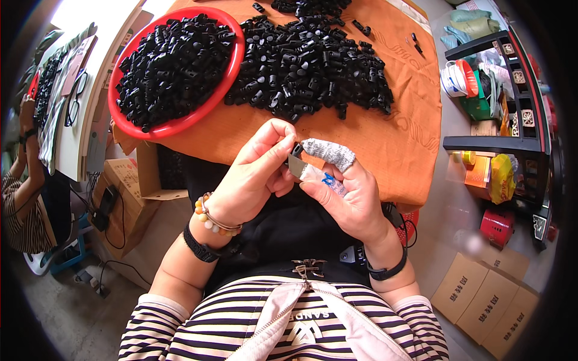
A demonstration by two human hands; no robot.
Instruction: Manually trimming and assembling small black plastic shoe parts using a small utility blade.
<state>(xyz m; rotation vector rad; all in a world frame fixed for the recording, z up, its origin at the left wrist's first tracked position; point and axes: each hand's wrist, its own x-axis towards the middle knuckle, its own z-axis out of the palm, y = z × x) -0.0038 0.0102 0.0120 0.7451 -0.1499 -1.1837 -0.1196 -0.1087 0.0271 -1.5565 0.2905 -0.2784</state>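
Above my lap, both hands meet at the front edge of the orange cloth [409, 90]. My left hand [250, 162] is closed in a pinch on a small black plastic part [297, 148]. In my right hand [355, 204] is a flat metal blade [296, 166], its grip end wrapped in white and blue material [325, 179]. The blade's end touches or lies close against the black part. A grey knitted finger cover [330, 153] sits on my right index finger. Just beyond my hands spreads a heap of similar black parts [307, 72].
A round red basin [238, 63] heaped with black parts stands at the left on the cloth. Cardboard boxes [481, 295] lie at the lower right, below a dark shelf [490, 145]. Another carton [129, 210] stands left. At the far left, a striped-clothed person's arm [27, 123] shows.
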